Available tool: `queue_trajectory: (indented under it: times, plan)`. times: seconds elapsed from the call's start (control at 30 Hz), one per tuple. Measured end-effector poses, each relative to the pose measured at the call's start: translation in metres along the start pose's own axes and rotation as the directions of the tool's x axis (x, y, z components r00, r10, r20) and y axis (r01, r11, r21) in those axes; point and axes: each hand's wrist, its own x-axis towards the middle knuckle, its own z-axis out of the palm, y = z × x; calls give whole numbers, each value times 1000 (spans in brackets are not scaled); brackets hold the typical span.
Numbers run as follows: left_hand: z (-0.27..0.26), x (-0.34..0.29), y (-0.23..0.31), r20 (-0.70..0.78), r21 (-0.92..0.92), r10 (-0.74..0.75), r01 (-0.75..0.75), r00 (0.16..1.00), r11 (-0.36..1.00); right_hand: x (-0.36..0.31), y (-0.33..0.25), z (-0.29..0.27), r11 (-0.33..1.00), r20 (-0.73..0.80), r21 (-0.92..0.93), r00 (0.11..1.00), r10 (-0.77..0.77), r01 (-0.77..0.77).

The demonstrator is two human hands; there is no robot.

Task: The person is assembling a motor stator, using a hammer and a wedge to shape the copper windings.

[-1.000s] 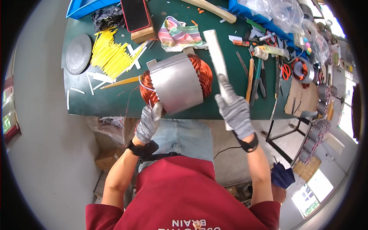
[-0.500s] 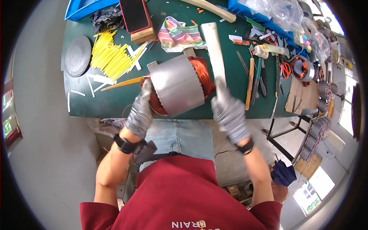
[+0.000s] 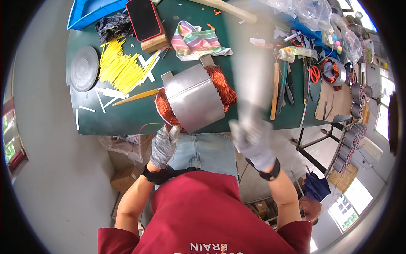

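Note:
A motor stator (image 3: pixel 194 96) lies on its side on the green workbench, a grey metal cylinder with copper windings (image 3: pixel 222 88) bulging from both ends. My left hand (image 3: pixel 164 146), in a grey striped glove, is at the near left winding; its fingers are apart, with the tips touching or close to the copper. My gloved right hand (image 3: pixel 253 137) is closed around a pale bat-shaped stick (image 3: pixel 253 55). Motion smears both that hand and the stick, which points away beyond the stator's right side. A yellow pointed strip (image 3: pixel 137 96) rests against the left winding.
Yellow strips (image 3: pixel 120 67), a grey disc (image 3: pixel 84 67) and a phone (image 3: pixel 144 17) on a wooden block lie at left. A striped cloth (image 3: pixel 196 41) is behind the stator. Hand tools, red-handled scissors (image 3: pixel 314 74) and another stator (image 3: pixel 332 72) are at right.
My left hand has slid down toward me, from the left winding's side to its near end. The stick in my right hand has blurred with movement, and that hand has dropped slightly nearer.

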Motion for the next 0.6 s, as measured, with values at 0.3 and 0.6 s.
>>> queue_trajectory:
  times: [0.3,0.6]
  plan:
    - [-41,49,80,170,-768,-472,416,865,486,2,16,8,971,342,-235,931,127,-46]
    - [-5,6,22,-42,-148,45,-51,998,988,-31,22,23,974,15,-221,999,-42,44]
